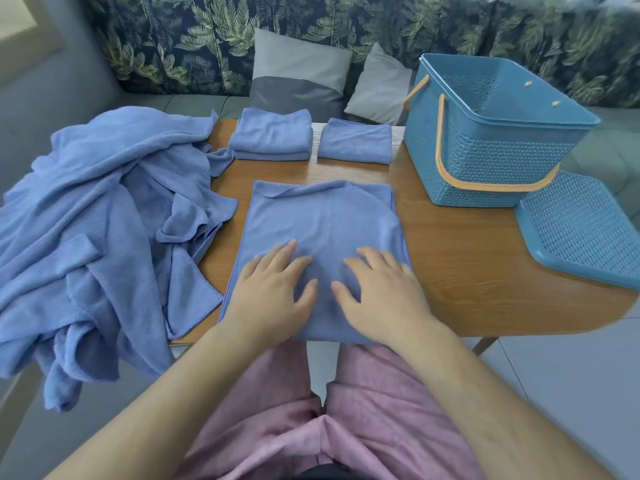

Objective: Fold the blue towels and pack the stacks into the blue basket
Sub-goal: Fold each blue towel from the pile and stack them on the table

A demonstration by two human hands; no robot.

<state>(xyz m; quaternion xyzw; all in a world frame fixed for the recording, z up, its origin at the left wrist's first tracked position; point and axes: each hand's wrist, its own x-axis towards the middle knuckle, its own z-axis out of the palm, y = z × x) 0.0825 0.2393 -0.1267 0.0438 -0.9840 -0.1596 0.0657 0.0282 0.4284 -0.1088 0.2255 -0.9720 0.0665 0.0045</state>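
While both hands press flat on the near half of the towel, I judge this to be smoothing ahead of the next fold. My left hand [273,292] and right hand [381,296] lie side by side, fingers [287,251] straight and spread, grasping nothing. The blue towel [322,216] lies spread in the middle of the tabletop [467,258], its near edge hanging just over the front rim and its far edge turned back in a small flap. A stack of folded towels [272,135] and a single folded towel [355,140] sit apart at the far edge. The blue basket [485,161] stands open on the right, with its lid [581,233] just beside it. The heap of unfolded towels [104,220] spills off the left side, right against the spread towel's left edge.

I see three risks. Folding over that turned-back flap would lock in a crooked edge. A pull toward me could slide the cloth off the rim. A corner of the heap could get caught in the fold.
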